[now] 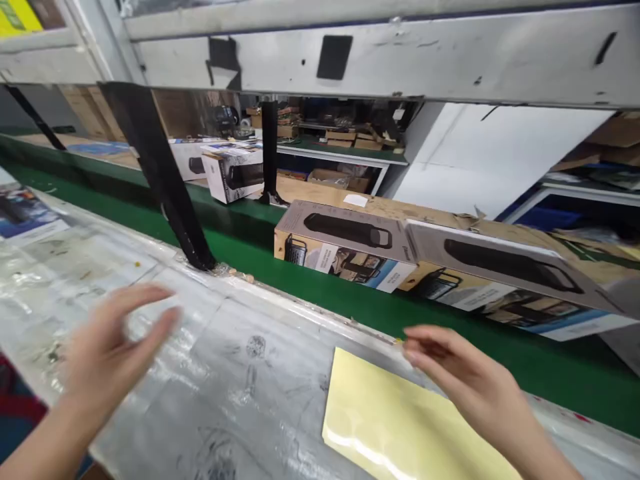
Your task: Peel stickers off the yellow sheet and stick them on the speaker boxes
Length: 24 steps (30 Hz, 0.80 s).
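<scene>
My left hand (117, 340) hovers over the plastic-covered table on the left, thumb and fingers apart, with nothing between them. It is smeared by motion. On the right, my right hand (465, 380) is closed in a pinch above a glossy yellow sheet (385, 417). A tiny yellow speck shows by its fingertips; whether it is held I cannot tell. Beyond this hand, a printed carton (345, 243) and a second carton (505, 280) stand end to end on the green conveyor belt (250, 257).
A white-fronted box (233, 170) sits farther left along the belt. A black-wrapped post (160, 177) rises at the table's far edge, under a white beam (400, 63). Another printed box (25, 213) lies at the left edge. Shelves with cardboard stand behind.
</scene>
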Available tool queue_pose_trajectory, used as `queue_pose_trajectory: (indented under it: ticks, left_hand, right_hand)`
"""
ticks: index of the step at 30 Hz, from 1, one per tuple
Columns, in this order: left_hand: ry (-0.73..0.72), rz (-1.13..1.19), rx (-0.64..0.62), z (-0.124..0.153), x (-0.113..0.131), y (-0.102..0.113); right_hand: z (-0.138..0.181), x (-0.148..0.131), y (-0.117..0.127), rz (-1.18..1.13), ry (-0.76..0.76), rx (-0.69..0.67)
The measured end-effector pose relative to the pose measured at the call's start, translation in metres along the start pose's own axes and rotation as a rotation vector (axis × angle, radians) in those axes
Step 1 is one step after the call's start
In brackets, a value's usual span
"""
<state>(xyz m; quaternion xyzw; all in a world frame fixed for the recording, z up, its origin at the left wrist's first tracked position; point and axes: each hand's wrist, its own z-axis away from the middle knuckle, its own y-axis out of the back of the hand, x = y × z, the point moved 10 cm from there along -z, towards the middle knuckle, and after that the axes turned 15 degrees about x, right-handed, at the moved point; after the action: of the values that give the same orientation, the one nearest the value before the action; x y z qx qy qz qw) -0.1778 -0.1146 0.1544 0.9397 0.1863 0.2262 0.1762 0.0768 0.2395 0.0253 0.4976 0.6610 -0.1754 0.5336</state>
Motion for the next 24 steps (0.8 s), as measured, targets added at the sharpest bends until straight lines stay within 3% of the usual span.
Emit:
queue_pose_trajectory:
  ticks: [3,5,7,8,10,13,17,21,24]
  left_hand:
    - [-0.410,0.187,-0.262,-0.028,0.083,-0.153]
    - [-0.466,0.071,-0.407,-0.030,0.105,-0.249]
    - [-0.437,0.011,-0.493,-0.025,0.107,-0.315]
    - [-0.410,0.007,-0.499,-0.022,0.104,-0.334]
    - [-0.364,0.037,-0.463,-0.018,0.094,-0.350]
    - [-0.329,0.059,-0.394,-0.017,0.080,-0.346]
    - [-0.303,0.042,-0.401,-0.020,0.074,-0.345]
    - [-0.279,0.028,-0.398,-0.023,0.072,-0.347]
    - [-0.288,0.047,-0.398,-0.023,0.070,-0.347]
  right_hand:
    - [-0.043,-0.026,-0.031,-0.017,0.277,0.052]
    - [-0.073,-0.038,-0.051,-0.002,0.430,0.087]
    - [-0.101,-0.042,-0.072,0.048,0.536,0.080]
    - [-0.112,-0.041,-0.084,0.076,0.579,0.060]
    - [-0.130,-0.038,-0.105,0.121,0.657,0.004]
    - [-0.143,-0.032,-0.127,0.156,0.744,-0.050]
    - [-0.150,-0.029,-0.148,0.241,0.800,-0.063]
    - [-0.151,-0.026,-0.157,0.397,0.815,-0.065]
    - [-0.152,-0.016,-0.151,0.534,0.746,-0.047]
